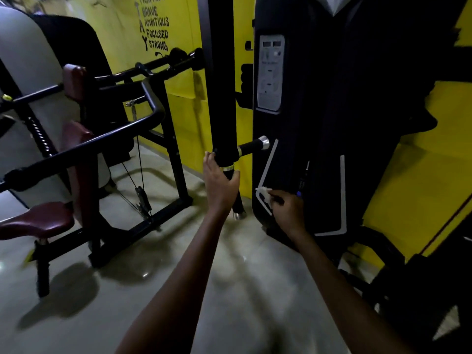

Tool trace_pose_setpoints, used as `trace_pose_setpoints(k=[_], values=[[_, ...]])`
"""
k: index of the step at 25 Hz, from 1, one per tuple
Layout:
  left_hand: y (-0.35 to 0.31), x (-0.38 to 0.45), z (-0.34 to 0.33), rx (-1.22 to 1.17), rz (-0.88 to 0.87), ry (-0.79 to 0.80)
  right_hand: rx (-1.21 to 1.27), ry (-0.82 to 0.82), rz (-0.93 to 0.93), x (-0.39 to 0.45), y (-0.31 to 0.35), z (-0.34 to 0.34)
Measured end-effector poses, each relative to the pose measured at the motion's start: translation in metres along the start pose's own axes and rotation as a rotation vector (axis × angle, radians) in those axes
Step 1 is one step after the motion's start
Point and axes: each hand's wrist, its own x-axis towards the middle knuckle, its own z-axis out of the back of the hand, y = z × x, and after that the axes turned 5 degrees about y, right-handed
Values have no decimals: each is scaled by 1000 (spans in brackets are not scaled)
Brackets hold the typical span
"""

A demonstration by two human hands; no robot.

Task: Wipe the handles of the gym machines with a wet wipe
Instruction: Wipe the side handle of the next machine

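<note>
Left hand [221, 182] spread at the black handle [236, 198], right hand [287, 210] pinching maybe a wipe [264, 194], red seat [38, 221] nearby.

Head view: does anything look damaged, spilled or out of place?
Nothing stands out. The left hand reaches the black handle on the machine post, the right hand pinches a white wipe, and the floor shows only glare.

Handle grip [250, 147]: matt black, looks like rubber, polished metal end cap [264, 143]. Machine frame [153, 118]: painted black metal tube, slight sheen. Seat pad [38, 221]: maroon vinyl, smooth. Floor [153, 290]: glossy polished tile, reflective. Wet wipe [264, 194] in my right hand [287, 213]: white, soft crumpled cloth.
</note>
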Motion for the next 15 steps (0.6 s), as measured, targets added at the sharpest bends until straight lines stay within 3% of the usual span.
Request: trace_pose_setpoints(k=[4, 9, 12, 15], values=[[3, 45, -10, 40, -76, -68, -69, -37, 113, 67, 18, 0], [24, 58, -29, 379, -122, 1, -50, -164, 271, 128, 29, -17], [33, 59, -33, 480, -151, -14, -57, -42, 350, 138, 28, -45], [43, 62, -39, 519, -230, -156, -155, 134, 323, 139, 14, -61]])
